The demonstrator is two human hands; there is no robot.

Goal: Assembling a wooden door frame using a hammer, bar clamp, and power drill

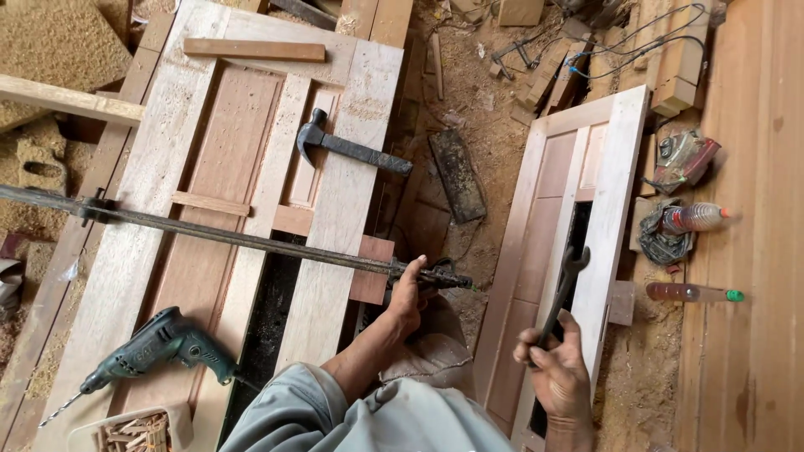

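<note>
Seen from above, the left hand (409,293), at lower centre of the frame, has its fingers (416,269) curled tight round the end of a long dark bar clamp (226,237). The clamp runs from the left edge across a pale wooden door (167,159) lying flat on the surface, and ends at the hand just past the door's right edge.

The right hand (559,375), at lower right, has its fingers (529,350) closed round the lower end of a dark spanner (566,283). The spanner points up and slightly right, its open jaw at the top, in front of a second door (615,176) that lies further right.

At the lower left corner a small pale tray (180,418) holds short wooden pegs (134,434). Just above it a green drill (159,347) lies on the door, bit pointing lower left. A black claw hammer (347,149) rests on the door in the upper centre.
</note>
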